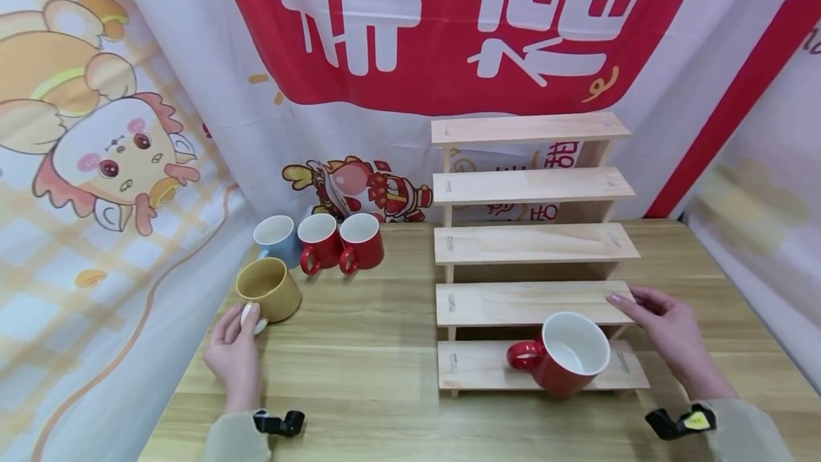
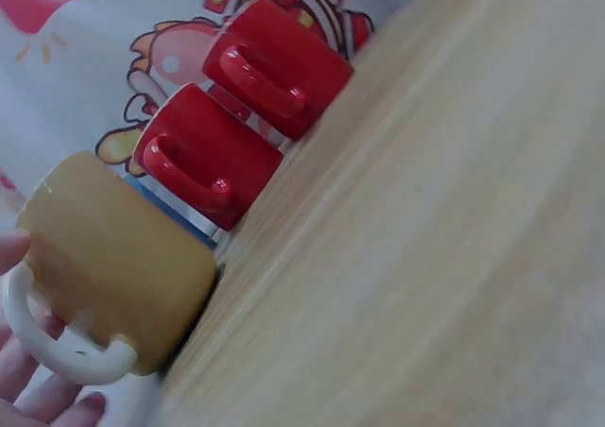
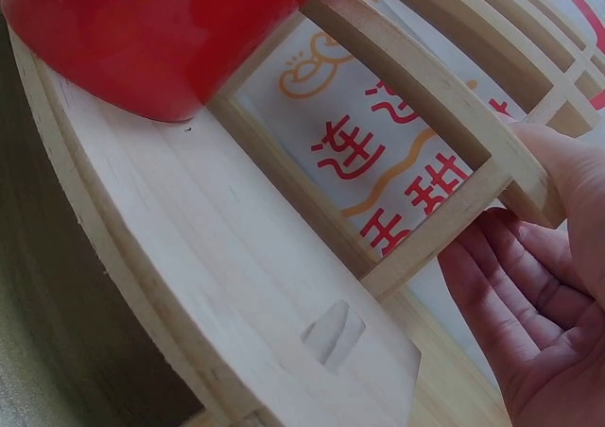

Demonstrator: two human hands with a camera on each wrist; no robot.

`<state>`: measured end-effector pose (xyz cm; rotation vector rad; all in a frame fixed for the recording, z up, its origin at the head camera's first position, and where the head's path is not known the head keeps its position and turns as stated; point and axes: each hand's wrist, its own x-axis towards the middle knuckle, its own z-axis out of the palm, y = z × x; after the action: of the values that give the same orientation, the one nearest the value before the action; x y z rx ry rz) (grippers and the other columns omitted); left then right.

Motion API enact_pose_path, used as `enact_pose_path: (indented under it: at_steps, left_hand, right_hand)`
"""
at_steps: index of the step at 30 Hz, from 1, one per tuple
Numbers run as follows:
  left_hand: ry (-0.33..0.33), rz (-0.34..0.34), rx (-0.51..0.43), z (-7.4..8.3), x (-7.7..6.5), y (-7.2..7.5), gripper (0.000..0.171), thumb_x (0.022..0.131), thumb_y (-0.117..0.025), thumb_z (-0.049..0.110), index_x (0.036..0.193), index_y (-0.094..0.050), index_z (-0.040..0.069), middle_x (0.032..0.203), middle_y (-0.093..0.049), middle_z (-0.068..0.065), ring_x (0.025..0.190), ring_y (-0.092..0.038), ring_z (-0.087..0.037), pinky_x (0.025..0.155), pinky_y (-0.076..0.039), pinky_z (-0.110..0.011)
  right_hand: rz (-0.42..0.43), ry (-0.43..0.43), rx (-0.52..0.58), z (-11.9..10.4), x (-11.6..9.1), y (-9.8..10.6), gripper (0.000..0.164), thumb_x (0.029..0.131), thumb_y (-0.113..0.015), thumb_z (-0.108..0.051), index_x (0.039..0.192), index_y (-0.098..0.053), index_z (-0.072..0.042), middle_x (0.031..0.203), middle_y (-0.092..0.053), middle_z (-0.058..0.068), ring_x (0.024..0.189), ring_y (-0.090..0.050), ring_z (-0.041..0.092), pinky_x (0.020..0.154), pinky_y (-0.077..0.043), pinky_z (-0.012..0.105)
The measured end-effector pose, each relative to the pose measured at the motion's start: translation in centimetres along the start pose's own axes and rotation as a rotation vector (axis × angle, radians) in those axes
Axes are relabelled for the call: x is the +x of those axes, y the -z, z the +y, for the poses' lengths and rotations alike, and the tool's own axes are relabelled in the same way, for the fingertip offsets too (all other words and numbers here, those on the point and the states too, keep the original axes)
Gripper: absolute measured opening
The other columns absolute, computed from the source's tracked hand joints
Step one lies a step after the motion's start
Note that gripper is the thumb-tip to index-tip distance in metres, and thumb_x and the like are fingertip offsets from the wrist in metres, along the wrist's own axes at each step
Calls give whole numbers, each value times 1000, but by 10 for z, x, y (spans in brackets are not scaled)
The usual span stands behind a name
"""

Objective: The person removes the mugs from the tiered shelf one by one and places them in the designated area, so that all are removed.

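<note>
At the left, a yellow mug point(image 1: 269, 291) with a white handle point(image 2: 71, 356) stands on the table. My left hand point(image 1: 234, 351) has thumb and fingers about that handle and pinches it. Across the table my right hand point(image 1: 673, 330) grips the right end of a tiered wooden shelf point(image 1: 535, 303), thumb on top of the second board from the bottom and the other fingers below it. On the lowest board a red mug point(image 1: 571, 358) with a white inside stands upright, its handle toward the left. In the right wrist view only the lower part of this red mug point(image 3: 161, 40) shows.
Behind the yellow mug stand a light blue mug point(image 1: 277, 237) and two red mugs, one in the middle point(image 1: 321, 242) and one to its right point(image 1: 363, 242). Printed cloth point(image 1: 359, 127) hangs behind the wood-grain table point(image 1: 359, 376) and along both sides.
</note>
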<state>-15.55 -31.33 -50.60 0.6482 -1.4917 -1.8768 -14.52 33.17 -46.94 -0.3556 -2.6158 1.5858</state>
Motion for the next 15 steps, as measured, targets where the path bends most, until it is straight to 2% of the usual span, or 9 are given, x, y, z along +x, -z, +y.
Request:
enact_pose_path:
  at_steps: [3,5,9,12,15]
  left_hand:
    - [-34,-1,100,5,-1,-3,63,81,-90,18,136,-62,3,137,-63,-12,127,-58,-19,100,-47,-19]
    - [-51,-7,120,12,-3,-7,67,79,-91,20,138,-61,7,144,-57,-13,135,-51,-23,107,-42,-20]
    - [-105,-19,109,30,-8,-14,66,78,-91,21,137,-63,13,145,-57,-9,137,-49,-20,111,-36,-20]
    - [-166,-46,93,45,-14,-23,61,78,-92,20,133,-66,13,142,-60,-8,135,-51,-20,111,-37,-21]
    - [-188,-95,56,62,-23,-35,57,78,-91,16,130,-68,12,138,-63,-8,133,-54,-20,111,-40,-25]
  right_hand:
    - [1,1,6,1,0,0,73,95,-74,-43,141,-52,8,103,-58,-21,92,-53,-5,72,-51,11]
    - [3,4,9,2,0,0,72,95,-74,-43,141,-52,8,102,-58,-21,92,-54,-5,72,-51,11]
    - [6,10,15,3,1,-1,72,94,-75,-41,140,-52,9,101,-59,-21,92,-54,-4,72,-51,11]
    - [3,5,13,3,1,-1,72,94,-74,-42,140,-52,8,101,-60,-21,92,-54,-4,72,-51,11]
    - [-3,-2,4,3,1,-1,72,94,-74,-43,141,-52,7,102,-59,-20,92,-54,-4,72,-51,11]
